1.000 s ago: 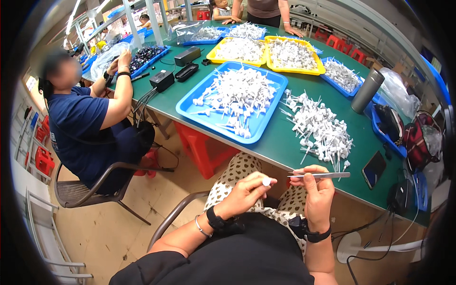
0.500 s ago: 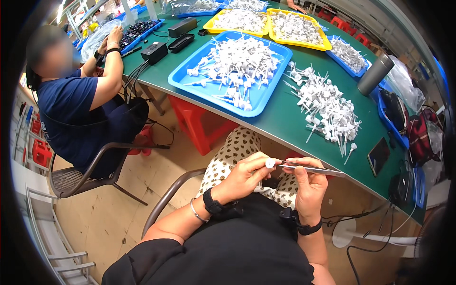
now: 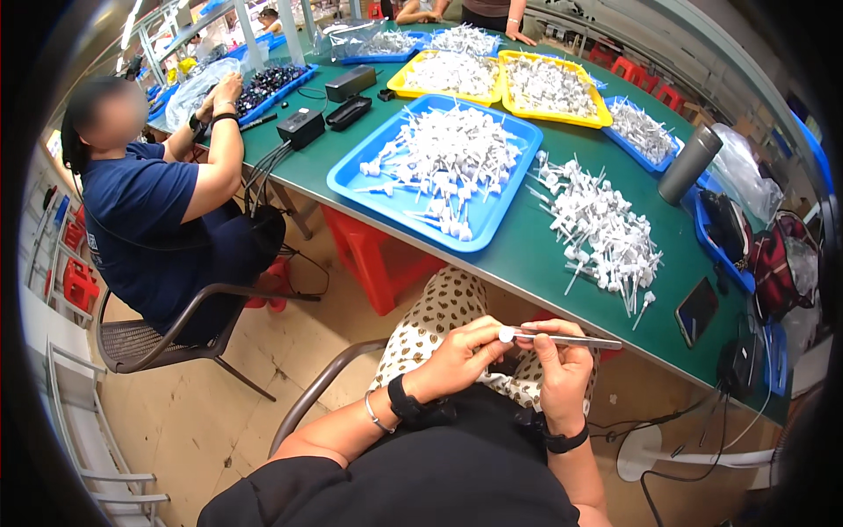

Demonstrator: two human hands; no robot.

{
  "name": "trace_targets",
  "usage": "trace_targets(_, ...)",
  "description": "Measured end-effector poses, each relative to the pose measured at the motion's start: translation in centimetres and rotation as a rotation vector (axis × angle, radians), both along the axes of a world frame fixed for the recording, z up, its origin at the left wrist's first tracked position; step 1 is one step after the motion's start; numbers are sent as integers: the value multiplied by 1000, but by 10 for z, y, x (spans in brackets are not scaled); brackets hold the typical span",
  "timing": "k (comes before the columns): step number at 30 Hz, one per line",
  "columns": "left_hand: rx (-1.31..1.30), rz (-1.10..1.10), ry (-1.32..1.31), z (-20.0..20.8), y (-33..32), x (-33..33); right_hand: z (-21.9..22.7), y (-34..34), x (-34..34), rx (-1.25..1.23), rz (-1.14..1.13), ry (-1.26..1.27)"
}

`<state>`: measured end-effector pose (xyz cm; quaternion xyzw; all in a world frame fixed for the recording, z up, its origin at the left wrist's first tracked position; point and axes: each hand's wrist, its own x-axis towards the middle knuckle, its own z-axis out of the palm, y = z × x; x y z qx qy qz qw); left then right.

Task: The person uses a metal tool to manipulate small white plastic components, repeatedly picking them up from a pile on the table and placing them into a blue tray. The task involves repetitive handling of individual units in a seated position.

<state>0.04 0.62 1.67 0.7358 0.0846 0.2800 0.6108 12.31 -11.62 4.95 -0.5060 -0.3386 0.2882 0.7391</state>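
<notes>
Sitting at a green table, blue tray of white parts upper centre, loose heap to its right. Both hands are lower centre: left hand pinching a small piece, right hand pinching tweezers between thumb and fingers. Compared with a second ago, the tips have closed the gap, so the tool's now right at the piece. Tweezers lie nearly level, tips pointing frame-left. White piece shows its round end; can't really tell its long axis or whether the tips touch, fingers hide too much.
</notes>
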Motion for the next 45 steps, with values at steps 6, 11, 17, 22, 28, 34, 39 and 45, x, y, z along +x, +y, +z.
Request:
trace_targets(6,-53,-16,-4,0,0,0,-2,-1,2,-14,-7,-4)
trace_targets(11,-34,18,-22,-2,-2,-1,-4,-2,1,22,-18,4)
trace_targets(17,-51,61,3,0,-2,-1,-3,-2,1,41,9,-30)
trace_targets(22,-38,53,-4,1,-2,-1,-7,0,0,31,15,-24)
trace_targets(28,1,65,-31,0,-1,-1,-11,2,0,11,20,-32)
trace_targets(34,29,66,-35,-3,-2,-2,-10,2,-1,-40,-10,-24)
trace_targets(39,47,40,-30,-4,0,-1,-10,2,0,-3,-2,7)
trace_targets(45,85,51,-33,-1,-2,-1,-13,0,2,2,13,15)
